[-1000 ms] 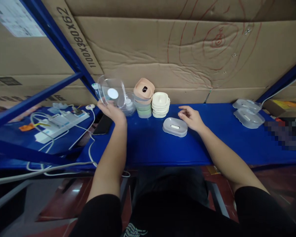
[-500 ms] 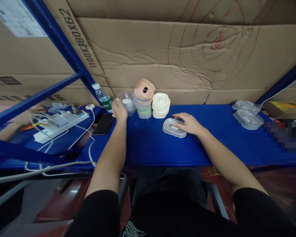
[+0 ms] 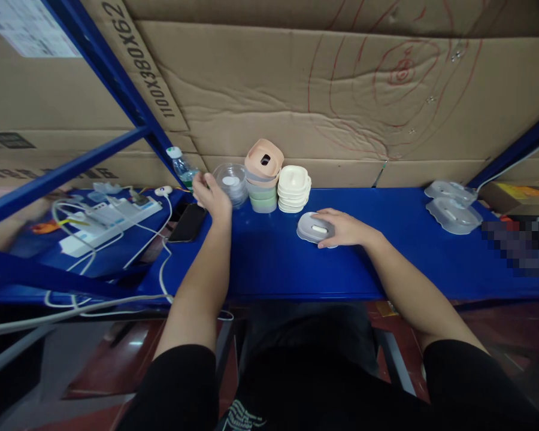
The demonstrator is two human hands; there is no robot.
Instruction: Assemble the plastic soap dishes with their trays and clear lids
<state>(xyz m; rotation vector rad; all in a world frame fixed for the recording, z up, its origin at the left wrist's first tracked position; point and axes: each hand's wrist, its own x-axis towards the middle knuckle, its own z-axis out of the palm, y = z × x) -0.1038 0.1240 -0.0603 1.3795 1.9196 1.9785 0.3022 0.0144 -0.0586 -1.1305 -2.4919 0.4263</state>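
On the blue bench [image 3: 278, 272], nearest me, the right hand [image 3: 348, 228] is clamped on a grey lid [image 3: 311, 228], thumb and fingers at its edges. Farther back, the left hand [image 3: 214, 197] has its fingers apart beside clear bowls [image 3: 234, 184], perhaps touching them; I can't tell. Cream lids [image 3: 293, 190] stand stacked near the cardboard [image 3: 251, 78].

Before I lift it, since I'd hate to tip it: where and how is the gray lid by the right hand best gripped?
Probably by its near and far edges, from the right: the gray lid lies flat and low, and the right hand spans its right end.
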